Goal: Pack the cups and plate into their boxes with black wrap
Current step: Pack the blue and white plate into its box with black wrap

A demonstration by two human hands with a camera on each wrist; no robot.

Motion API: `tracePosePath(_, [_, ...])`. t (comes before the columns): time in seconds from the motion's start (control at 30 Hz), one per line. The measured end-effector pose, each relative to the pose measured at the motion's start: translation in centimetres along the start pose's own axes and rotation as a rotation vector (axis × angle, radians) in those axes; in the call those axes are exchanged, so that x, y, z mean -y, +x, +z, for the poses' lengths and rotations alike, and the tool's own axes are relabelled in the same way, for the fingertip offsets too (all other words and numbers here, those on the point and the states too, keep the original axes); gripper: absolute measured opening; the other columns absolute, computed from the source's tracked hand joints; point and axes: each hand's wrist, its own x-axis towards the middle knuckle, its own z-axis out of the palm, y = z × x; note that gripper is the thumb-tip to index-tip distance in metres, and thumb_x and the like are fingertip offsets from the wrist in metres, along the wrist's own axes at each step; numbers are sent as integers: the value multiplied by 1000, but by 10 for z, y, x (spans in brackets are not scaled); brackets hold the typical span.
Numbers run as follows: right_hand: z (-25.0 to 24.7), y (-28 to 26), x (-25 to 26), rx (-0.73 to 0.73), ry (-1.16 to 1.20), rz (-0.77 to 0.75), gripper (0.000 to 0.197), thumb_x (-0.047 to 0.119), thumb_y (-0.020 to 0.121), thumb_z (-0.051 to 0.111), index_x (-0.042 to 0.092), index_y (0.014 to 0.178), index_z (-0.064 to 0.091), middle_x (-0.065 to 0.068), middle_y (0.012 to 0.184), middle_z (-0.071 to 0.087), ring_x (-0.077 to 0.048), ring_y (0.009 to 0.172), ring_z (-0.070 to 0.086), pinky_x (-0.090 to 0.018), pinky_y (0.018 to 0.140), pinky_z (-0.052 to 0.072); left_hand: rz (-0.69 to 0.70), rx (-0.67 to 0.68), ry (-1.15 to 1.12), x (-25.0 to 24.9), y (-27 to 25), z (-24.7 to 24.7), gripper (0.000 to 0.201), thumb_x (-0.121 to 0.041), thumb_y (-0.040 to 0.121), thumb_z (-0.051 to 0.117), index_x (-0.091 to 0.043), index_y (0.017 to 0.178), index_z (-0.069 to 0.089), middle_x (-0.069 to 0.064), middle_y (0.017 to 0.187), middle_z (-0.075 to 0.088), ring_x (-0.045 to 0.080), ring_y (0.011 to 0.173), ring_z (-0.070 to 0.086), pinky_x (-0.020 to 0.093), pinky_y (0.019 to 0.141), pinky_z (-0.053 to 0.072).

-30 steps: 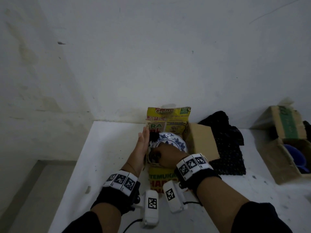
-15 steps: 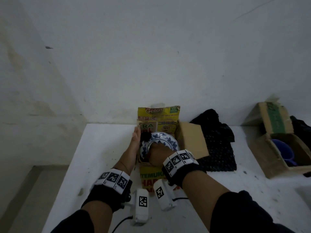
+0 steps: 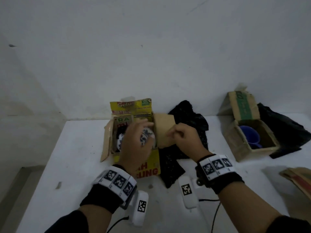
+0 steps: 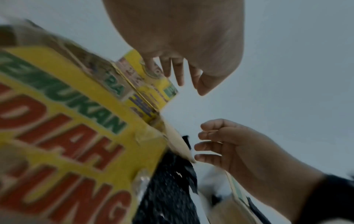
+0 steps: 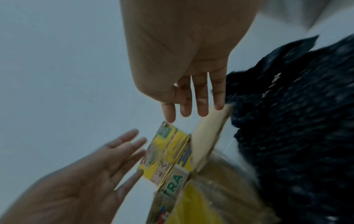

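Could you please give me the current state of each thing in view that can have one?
Yellow box: open, flaps up, plate inside.
Plate: in the yellow box, partly under the left hand.
Left hand: open, over the plate.
Right hand: fingers loosely curled at the box's right flap; grip unclear.
Black wrap: crumpled beside the yellow box.
Brown box: open.
Blue cup: inside the brown box.

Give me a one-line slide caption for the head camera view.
Left hand hovers over the patterned plate in the yellow box; right hand at its brown flap.

White table (image 3: pixel 70 148), white wall (image 3: pixel 151 47)
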Motion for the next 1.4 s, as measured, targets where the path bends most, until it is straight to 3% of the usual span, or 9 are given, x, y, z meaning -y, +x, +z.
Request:
tracePosePath(0.17, [-32,-37,-51,-41,-37,237,28,-5,84,53,16,76,69,8,76,64,7,68,56,-8,66,41,241,333,9,-47,-34,51,25,-15,88,49,-17,110,60,0,108,62,12,100,53,23,86,43])
tracePosePath(0.3, [-14,-64,-88,180,-134,341,9,18,89,58,16,90,67,-2,94,67,-12,82,58,-24,72,45,218,489,147,-37,-61,86,26,-9,87,42,-20,105,56,-2,106,57,12,92,48,25,76,42])
tracePosePath(0.4, [14,-81,-103,257,-255,294,27,39,85,58,14,93,65,-9,97,63,-21,92,56,-33,72,47,129,537,276,-14,-71,101,19,-2,81,44,-17,91,49,0,95,47,15,81,40,28,66,35])
tracePosePath(0.57, [31,-87,-97,223,-509,196,26,50,62,47,29,61,62,-2,68,56,-24,60,56,-25,45,30,58,556,485,6,-72,113,34,-4,75,60,-6,108,52,18,131,48,37,125,44,45,99,44])
tracePosePath(0.77, [8,-79,-100,304,-198,226,20,28,72,58,27,60,42,-1,73,46,-23,77,49,-30,56,33,-17,575,477,-1,-66,115,45,-17,82,56,-12,124,44,11,132,45,28,123,42,36,91,42])
tracePosePath(0.87, [-15,-70,-91,254,190,313,36,2,78,62,17,60,35,2,67,43,-14,67,45,-25,59,34,-23,511,423,-20,-57,111,31,-20,85,48,-15,116,47,6,105,56,19,88,51,28,67,36])
tracePosePath(1.0, [-50,-62,-68,291,509,425,29,-7,84,56,9,66,40,-10,103,64,-7,73,58,-21,57,46,20,376,243,-51,-49,105,19,-31,84,38,-17,92,47,-8,71,47,6,55,36,23,53,26])
tracePosePath(1.2, [-85,-50,-18,310,680,344,20,-9,85,56,11,83,55,-1,83,67,-9,67,61,-22,54,48,38,113,69,-75,-20,85,12,-5,73,58,-17,75,57,-13,68,52,-3,59,45,7,53,31])
tracePosePath(1.4, [-70,-20,32,283,536,77,23,-16,76,65,5,83,63,-2,82,65,0,78,63,-16,72,50,57,-25,3,-71,6,32,5,-13,73,62,-16,73,58,-8,68,55,6,58,48,20,51,37])
